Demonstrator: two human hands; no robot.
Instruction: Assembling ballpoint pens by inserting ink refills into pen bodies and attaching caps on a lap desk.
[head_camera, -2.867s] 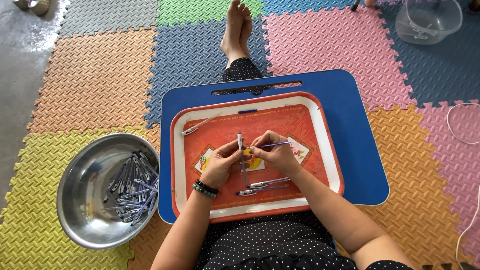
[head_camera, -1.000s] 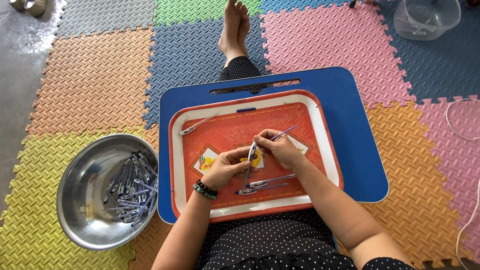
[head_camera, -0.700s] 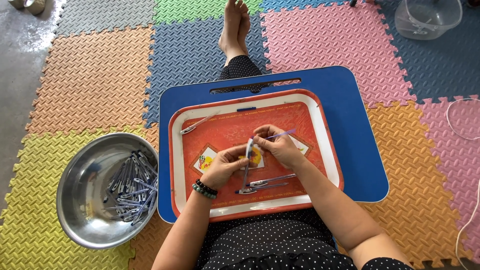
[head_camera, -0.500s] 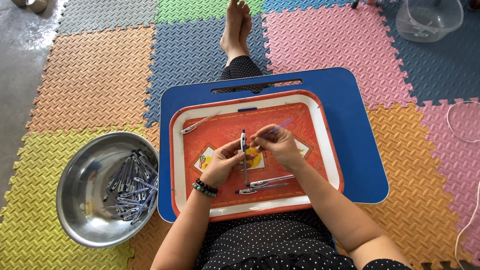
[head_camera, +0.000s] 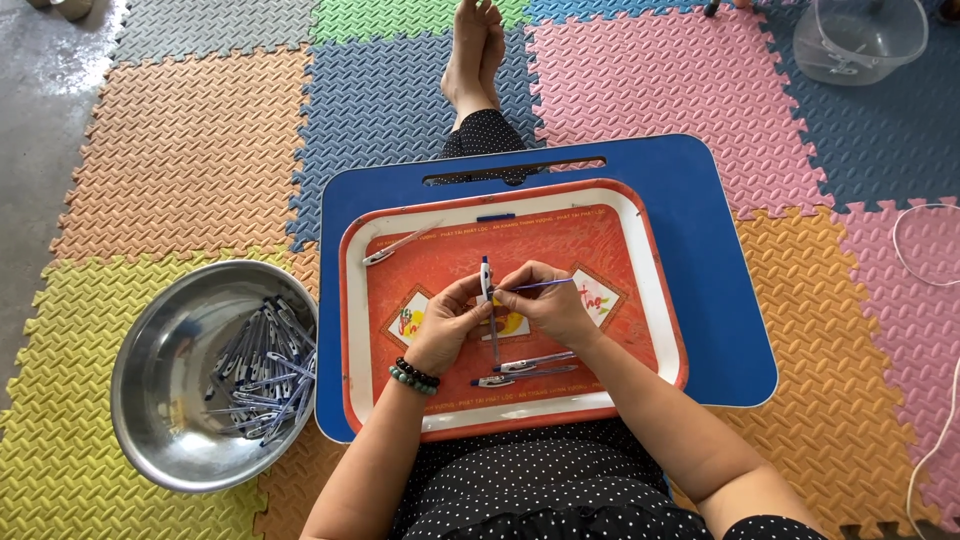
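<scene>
Over the middle of an orange tray (head_camera: 640, 300), my left hand (head_camera: 452, 322) holds a clear pen barrel (head_camera: 489, 305) upright by its upper part. My right hand (head_camera: 545, 303) pinches a thin blue ink refill (head_camera: 535, 286) that lies sideways, its left tip at the top of the barrel. Both hands touch each other above the tray. Two assembled pens (head_camera: 525, 368) lie on the tray just below my hands. A single pen (head_camera: 398, 244) rests near the tray's upper left corner.
The tray sits on a blue lap desk (head_camera: 720, 300) across my legs. A steel bowl (head_camera: 165, 380) holding several pens stands on the foam mat at my left. A clear plastic container (head_camera: 860, 40) is at the far right. A white cord (head_camera: 925, 250) curls at the right.
The barrel went from tilted and low to upright in my left hand. My right hand brought the blue refill's tip to the barrel's top.
</scene>
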